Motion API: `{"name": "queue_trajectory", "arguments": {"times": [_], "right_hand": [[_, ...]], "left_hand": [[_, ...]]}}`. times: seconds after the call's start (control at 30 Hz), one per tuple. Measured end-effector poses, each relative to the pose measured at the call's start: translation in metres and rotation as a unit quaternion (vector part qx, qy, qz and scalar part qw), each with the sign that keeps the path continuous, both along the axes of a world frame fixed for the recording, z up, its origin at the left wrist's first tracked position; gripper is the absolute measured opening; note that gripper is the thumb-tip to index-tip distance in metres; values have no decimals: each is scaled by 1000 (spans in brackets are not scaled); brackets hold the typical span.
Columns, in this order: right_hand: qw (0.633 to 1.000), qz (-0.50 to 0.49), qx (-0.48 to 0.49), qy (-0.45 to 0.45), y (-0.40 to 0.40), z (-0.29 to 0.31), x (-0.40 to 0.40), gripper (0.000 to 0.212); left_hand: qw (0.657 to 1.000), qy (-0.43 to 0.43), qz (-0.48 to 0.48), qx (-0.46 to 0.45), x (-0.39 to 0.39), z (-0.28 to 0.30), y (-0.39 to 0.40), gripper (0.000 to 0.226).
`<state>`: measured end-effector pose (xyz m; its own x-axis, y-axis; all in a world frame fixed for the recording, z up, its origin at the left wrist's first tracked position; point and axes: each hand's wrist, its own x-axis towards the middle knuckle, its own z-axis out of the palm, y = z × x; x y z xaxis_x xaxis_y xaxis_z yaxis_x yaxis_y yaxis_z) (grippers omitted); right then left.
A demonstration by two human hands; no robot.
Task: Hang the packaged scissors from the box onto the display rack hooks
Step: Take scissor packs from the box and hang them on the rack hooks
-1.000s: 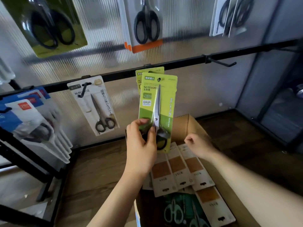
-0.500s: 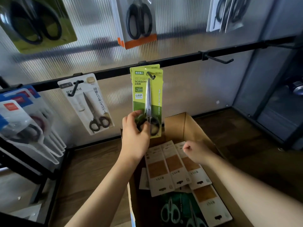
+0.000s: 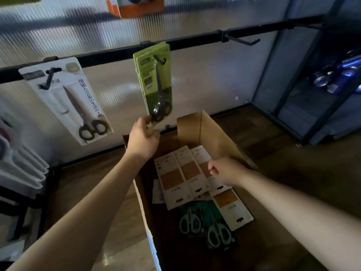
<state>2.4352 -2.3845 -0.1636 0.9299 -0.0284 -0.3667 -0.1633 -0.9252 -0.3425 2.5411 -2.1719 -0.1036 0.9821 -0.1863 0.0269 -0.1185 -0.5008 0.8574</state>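
Half a second before, the left hand [image 3: 143,140] had held the green scissors pack [image 3: 155,83] up at the hook [image 3: 160,60] with the card's hole just meeting the tip. By this moment the card hung from that hook on its own hole, in front of another green card of the same kind, and the hand had dropped to the pack's bottom edge. Its fingers [image 3: 149,122] still pinched the lower corner lightly, so the release was not quite finished. I judged this pack as good as hung, with the next one to come from the box.

The box [image 3: 203,126], directly below the hook, was plain brown corrugated cardboard with its flaps standing open. Inside lay flat white-and-tan backing cards [image 3: 176,178] face down, each with a punched hanging slot, and beneath them teal-handled scissors [image 3: 218,234] in clear blister. The right hand [image 3: 227,171] hovered over the cards, fingers curled in a loose fist and holding nothing, as before.

The hook was a thin black metal peg on a black rail [image 3: 109,53] before a ribbed translucent panel. Left of the hook a glossy white scissors pack [image 3: 66,98] hung tilted; right of it an empty hook [image 3: 242,40] stuck out.
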Motion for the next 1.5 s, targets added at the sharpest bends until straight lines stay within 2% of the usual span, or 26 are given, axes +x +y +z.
{"name": "queue_trajectory", "arguments": {"times": [0.1, 0.17, 0.3, 0.37, 0.47, 0.57, 0.7, 0.8, 1.0, 1.1, 1.17, 1.23, 1.33, 1.43, 1.5], "right_hand": [[996, 48, -59, 43, 0, 9, -23, 14], [992, 67, -86, 55, 1, 13, -38, 26], [981, 101, -147, 72, 3, 11, -53, 36], [979, 105, -156, 83, 4, 8, -55, 38], [977, 117, -159, 79, 1, 3, -51, 39], [976, 142, -154, 53, -4, -6, -41, 34], [972, 179, -150, 17, -5, -31, -25, 40], [960, 213, -181, 10, -1, -58, -8, 41], [935, 260, -242, -8, 10, -87, 15, 46], [916, 298, -268, -3, 12, -92, 19, 48], [918, 301, -258, -10, 11, -96, 19, 48], [922, 303, -242, -10, 9, -95, 18, 46], [919, 313, -236, -34, 5, -94, 13, 43], [915, 305, -248, -95, 3, -98, 6, 43], [921, 280, -242, -124, 1, -94, 4, 42]], "left_hand": [[992, -31, -30, 123, -4, -7, 1, 41], [972, -63, -102, 204, -14, -11, -1, 34], [891, -92, -241, 374, -38, -20, -16, 24], [863, -96, -271, 416, -47, -25, -26, 23], [846, -88, -295, 436, -54, -34, -37, 25], [814, -75, -315, 481, -58, -44, -44, 29], [762, -8, -328, 558, -62, -70, -50, 56], [755, 60, -316, 572, -67, -91, -52, 78], [714, 2, -311, 628, -68, -113, -50, 90], [700, -22, -305, 645, -66, -121, -48, 76], [700, -35, -301, 646, -65, -125, -47, 59], [703, -29, -299, 645, -64, -127, -44, 51], [723, -10, -298, 624, -65, -127, -44, 44], [737, -58, -282, 611, -69, -120, -48, 28], [751, -83, -259, 602, -68, -110, -48, 28]]}}
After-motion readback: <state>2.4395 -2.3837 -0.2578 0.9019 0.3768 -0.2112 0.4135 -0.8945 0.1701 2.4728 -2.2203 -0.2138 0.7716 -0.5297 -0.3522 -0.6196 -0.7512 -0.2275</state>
